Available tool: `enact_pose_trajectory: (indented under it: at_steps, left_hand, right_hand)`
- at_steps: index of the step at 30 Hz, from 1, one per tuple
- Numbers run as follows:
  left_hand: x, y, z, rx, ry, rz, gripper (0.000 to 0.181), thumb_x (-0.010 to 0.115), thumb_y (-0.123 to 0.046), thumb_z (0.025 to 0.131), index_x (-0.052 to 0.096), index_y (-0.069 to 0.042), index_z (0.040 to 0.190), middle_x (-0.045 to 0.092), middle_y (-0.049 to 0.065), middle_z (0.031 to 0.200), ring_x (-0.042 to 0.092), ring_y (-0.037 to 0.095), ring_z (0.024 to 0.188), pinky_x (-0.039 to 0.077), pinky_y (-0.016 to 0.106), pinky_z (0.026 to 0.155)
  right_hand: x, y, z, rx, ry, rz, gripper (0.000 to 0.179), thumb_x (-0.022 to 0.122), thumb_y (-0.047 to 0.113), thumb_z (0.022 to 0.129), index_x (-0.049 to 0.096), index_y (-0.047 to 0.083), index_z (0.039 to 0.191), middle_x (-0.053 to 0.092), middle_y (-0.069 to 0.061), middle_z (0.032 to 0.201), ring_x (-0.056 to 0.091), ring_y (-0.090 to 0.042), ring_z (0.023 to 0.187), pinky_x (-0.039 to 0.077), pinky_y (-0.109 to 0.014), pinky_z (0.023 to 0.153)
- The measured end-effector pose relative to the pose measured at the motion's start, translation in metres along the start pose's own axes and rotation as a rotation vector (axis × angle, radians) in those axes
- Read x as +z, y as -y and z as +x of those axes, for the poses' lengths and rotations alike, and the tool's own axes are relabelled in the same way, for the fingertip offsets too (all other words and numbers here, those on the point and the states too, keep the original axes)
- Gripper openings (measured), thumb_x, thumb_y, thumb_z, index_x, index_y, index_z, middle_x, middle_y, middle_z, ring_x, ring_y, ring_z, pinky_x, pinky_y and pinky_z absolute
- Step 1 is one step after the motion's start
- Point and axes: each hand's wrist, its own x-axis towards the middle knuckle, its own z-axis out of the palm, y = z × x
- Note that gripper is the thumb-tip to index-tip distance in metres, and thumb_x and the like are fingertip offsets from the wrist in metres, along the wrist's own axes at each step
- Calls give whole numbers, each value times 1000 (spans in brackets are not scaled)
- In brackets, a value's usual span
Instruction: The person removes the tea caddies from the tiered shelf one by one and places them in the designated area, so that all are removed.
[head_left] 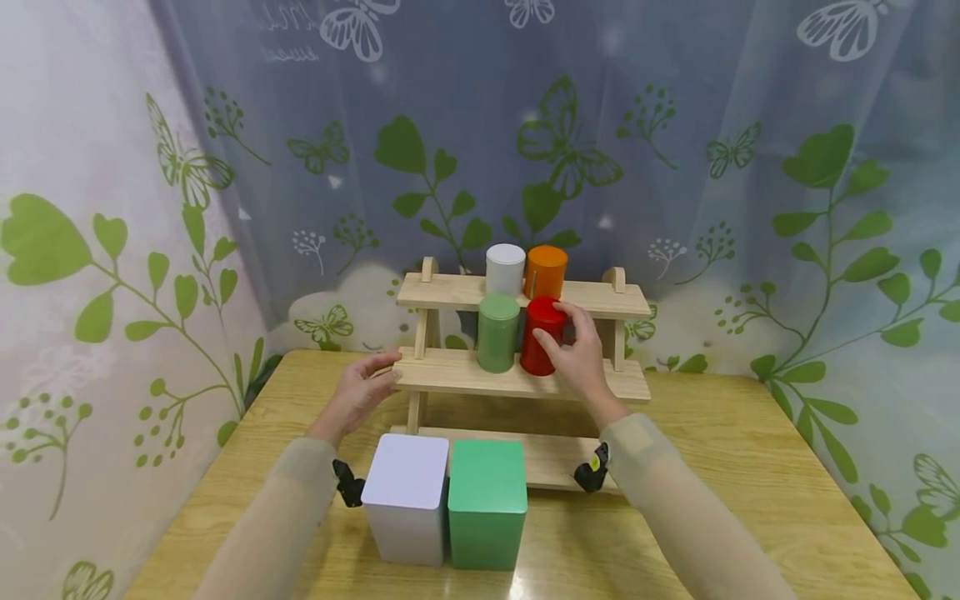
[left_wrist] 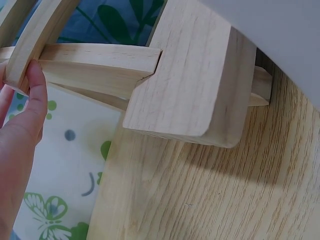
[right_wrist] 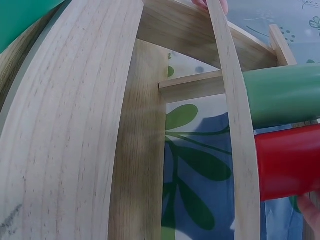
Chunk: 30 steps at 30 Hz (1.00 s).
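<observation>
A wooden tiered shelf [head_left: 450,373] stands on the table. At its left end my left hand [head_left: 362,390] holds the edge of the middle tier; the left wrist view shows the fingers [left_wrist: 36,92] on either side of the board. On that tier my right hand [head_left: 583,354] grips a red canister [head_left: 537,337], thumb across its front and fingers at its right side. The canister stands upright, its base on the board [right_wrist: 239,150] in the right wrist view. Just left of it is a light green canister [head_left: 498,333].
A white canister [head_left: 506,268] and an orange canister [head_left: 547,271] stand side by side on the top tier. In front of the shelf, a white square box [head_left: 408,500] and a green square box [head_left: 488,504] stand on the wooden table [head_left: 720,467]. A patterned curtain [head_left: 465,100] hangs behind.
</observation>
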Motion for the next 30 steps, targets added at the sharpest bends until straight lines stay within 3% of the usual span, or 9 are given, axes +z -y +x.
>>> enact_pose_trajectory:
  at_steps: [11,20,30]
  left_hand:
    - [1,1,0,-10,-12,-6,46,64,-6,88,47,5,129,41,13,131,55,18,100,49,27,82]
    - [1,-1,-1,-7,12,-15,47,61,-5,90,43,7,131,37,17,135,55,16,99,50,25,80]
    - [1,-3,0,-26,23,-33,46,57,-2,91,41,9,132,35,19,136,56,15,96,50,27,80]
  right_hand:
    - [-4,-2,-7,-54,-78,53,45,75,12,79,57,2,118,55,-15,115,53,-28,93,52,-50,72]
    - [-16,41,-17,-93,-89,72,42,72,-3,77,54,-11,114,53,-26,112,54,-37,91,50,-54,72]
    - [-25,43,-27,-131,-82,97,42,73,-4,76,55,-11,113,54,-25,112,57,-30,91,52,-48,72]
